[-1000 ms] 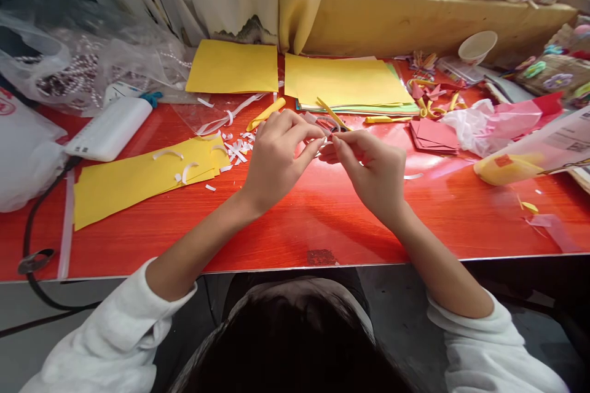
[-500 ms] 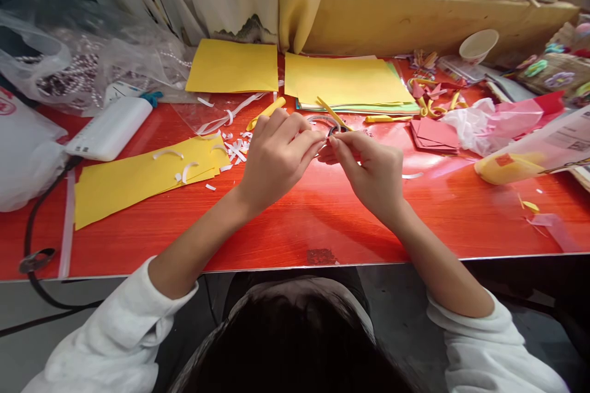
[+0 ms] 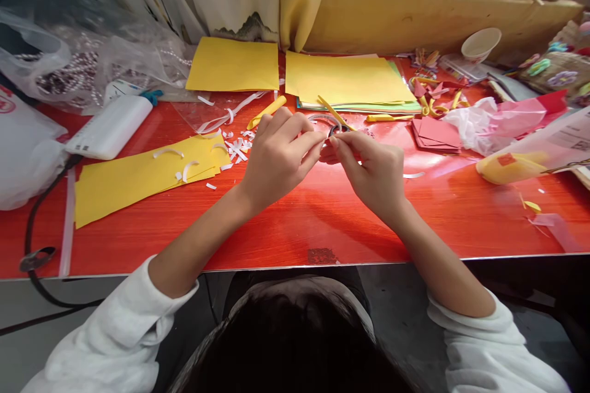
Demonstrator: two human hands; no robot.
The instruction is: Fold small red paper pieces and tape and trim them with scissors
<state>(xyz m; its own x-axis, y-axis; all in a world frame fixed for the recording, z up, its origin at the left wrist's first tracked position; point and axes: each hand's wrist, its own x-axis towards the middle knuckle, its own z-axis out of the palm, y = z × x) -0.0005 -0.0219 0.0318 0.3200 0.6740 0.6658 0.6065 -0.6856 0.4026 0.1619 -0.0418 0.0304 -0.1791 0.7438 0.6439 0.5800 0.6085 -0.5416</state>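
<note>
My left hand point(image 3: 283, 150) and my right hand point(image 3: 371, 172) meet over the middle of the red table, thumbs and forefingers pinched with the tips almost touching. Whatever they pinch is too small and too covered by fingers to make out. Just behind the fingertips shows a pale curved band point(image 3: 325, 117) with a small dark ring point(image 3: 338, 129) beside it. A thin yellow strip point(image 3: 332, 112) slants down behind my right fingers; whether it is held I cannot tell. Left of my left hand lie a rolled yellow paper piece point(image 3: 267, 112) and white paper scraps point(image 3: 238, 148).
Yellow paper strips point(image 3: 138, 181) lie at left, near a white power bank point(image 3: 113, 128) and its black cable point(image 3: 34, 221). Behind stand stacked yellow sheets point(image 3: 345, 80). To the right are red paper squares point(image 3: 436, 135), crumpled plastic point(image 3: 488, 126) and a paper cup point(image 3: 480, 45).
The hands keep the same pinch at the same place. The view has shifted very slightly; nothing else has visibly moved.
</note>
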